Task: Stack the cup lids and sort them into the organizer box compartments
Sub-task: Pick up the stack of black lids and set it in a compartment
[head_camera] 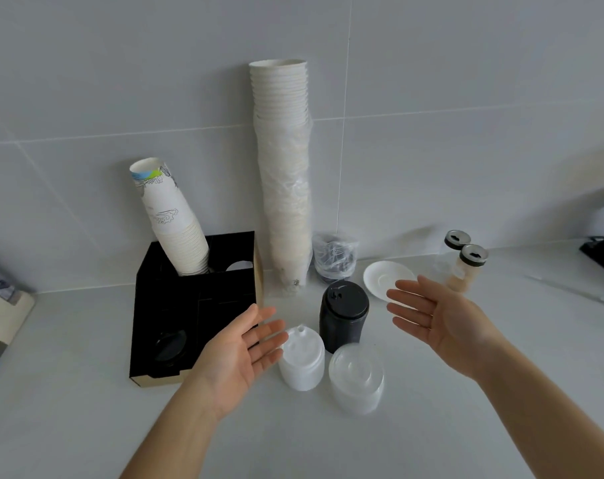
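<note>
Three lid stacks stand on the counter between my hands: a black stack (343, 314), a white stack (302, 357) in front of it to the left, and a clear stack (356, 376) to the right. The black organizer box (193, 307) sits to the left; black lids (170, 345) lie in its front left compartment. My left hand (240, 349) hovers palm up between the box and the white stack, fingers apart, holding nothing. My right hand (432, 314) is held flat, palm facing left, right of the black stack, also holding nothing.
A leaning stack of paper cups (176, 219) stands in the box's back compartment. A tall wrapped cup stack (285, 174) rises against the tiled wall. A bagged bundle of black lids (335, 257), a white saucer (383, 276) and two shaker jars (466, 267) lie behind.
</note>
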Tool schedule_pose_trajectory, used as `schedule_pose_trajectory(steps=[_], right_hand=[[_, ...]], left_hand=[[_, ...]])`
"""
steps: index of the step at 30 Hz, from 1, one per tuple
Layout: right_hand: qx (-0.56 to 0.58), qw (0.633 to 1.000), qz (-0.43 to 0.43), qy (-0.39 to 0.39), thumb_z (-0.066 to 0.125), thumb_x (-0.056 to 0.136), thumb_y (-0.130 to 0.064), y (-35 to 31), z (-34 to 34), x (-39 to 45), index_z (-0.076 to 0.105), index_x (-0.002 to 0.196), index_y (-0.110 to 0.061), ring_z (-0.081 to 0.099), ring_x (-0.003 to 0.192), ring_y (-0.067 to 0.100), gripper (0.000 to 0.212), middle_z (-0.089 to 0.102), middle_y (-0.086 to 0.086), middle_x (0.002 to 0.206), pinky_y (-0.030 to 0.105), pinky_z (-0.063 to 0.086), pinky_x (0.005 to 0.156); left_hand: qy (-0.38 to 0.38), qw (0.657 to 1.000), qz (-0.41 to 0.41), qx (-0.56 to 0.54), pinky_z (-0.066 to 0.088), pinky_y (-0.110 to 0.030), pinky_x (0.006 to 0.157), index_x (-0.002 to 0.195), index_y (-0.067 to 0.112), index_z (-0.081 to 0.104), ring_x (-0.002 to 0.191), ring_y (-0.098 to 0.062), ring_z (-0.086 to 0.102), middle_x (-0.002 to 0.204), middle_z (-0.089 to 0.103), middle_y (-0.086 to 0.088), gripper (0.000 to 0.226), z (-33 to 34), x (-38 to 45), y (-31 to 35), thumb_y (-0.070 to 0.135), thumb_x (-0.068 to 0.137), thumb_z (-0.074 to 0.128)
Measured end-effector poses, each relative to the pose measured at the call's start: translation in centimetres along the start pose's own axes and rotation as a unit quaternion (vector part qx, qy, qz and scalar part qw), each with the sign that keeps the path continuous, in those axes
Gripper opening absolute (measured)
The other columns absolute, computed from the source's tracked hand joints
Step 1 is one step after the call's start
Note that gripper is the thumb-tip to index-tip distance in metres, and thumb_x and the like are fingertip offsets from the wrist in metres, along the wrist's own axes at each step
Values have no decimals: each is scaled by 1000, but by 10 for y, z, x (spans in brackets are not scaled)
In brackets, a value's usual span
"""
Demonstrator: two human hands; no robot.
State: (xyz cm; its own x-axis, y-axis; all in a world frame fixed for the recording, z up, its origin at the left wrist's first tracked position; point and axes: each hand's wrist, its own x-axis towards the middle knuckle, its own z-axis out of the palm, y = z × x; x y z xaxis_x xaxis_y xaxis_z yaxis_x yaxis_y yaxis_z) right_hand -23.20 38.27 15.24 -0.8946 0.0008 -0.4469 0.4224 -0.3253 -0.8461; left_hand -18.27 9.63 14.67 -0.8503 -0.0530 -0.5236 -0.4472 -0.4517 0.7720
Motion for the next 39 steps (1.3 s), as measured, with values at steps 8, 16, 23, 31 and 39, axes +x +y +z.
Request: schedule_pose_trajectory(steps=[8, 16, 23, 31, 39], right_hand=[[-76, 997, 9, -6, 56, 99, -27, 7, -4, 48, 68, 114, -8, 69, 108, 28, 27, 74, 12, 115, 44, 52, 98], [-278, 960, -16, -16, 65, 93, -27, 10, 10, 99, 68, 115, -22, 62, 113, 20, 23, 68, -2, 120, 39, 49, 103], [-390, 914, 1, -115, 66, 91, -22, 10, 30, 136, 55, 140, -29, 56, 113, 14, 51, 59, -1, 136, 24, 44, 87], [-513, 852, -35, -99, 66, 87, -32, 13, 20, 149, 69, 114, -26, 67, 97, 21, 28, 72, 1, 106, 31, 54, 83], [-434, 901, -7, 12, 73, 81, -42, 26, -5, 150, 66, 89, -20, 62, 70, 14, 25, 71, 2, 89, 31, 53, 68]], left_hand=[[26, 996, -36, 72, 52, -39, 96, 119, 1, 60, 110, -28, 66, 119, 66, -19, 35, 41, 43, -8, 26, 94, 60], [26, 985, -146, 84, 54, -25, 85, 76, 15, 50, 94, -19, 48, 97, 46, -9, 23, 88, 65, -45, 23, 89, 68], [79, 981, -169, 45, 49, -35, 102, 87, 13, 58, 115, -23, 59, 114, 59, -13, 18, 102, 92, -48, 21, 85, 74], [39, 981, -163, 101, 44, -36, 106, 106, 14, 60, 116, -18, 52, 107, 59, -1, 23, 106, 126, -46, 27, 89, 68], [32, 948, -28, 315, 48, -26, 74, 97, 27, 65, 92, -17, 63, 97, 69, 4, 8, 124, 156, -55, 28, 91, 60]])
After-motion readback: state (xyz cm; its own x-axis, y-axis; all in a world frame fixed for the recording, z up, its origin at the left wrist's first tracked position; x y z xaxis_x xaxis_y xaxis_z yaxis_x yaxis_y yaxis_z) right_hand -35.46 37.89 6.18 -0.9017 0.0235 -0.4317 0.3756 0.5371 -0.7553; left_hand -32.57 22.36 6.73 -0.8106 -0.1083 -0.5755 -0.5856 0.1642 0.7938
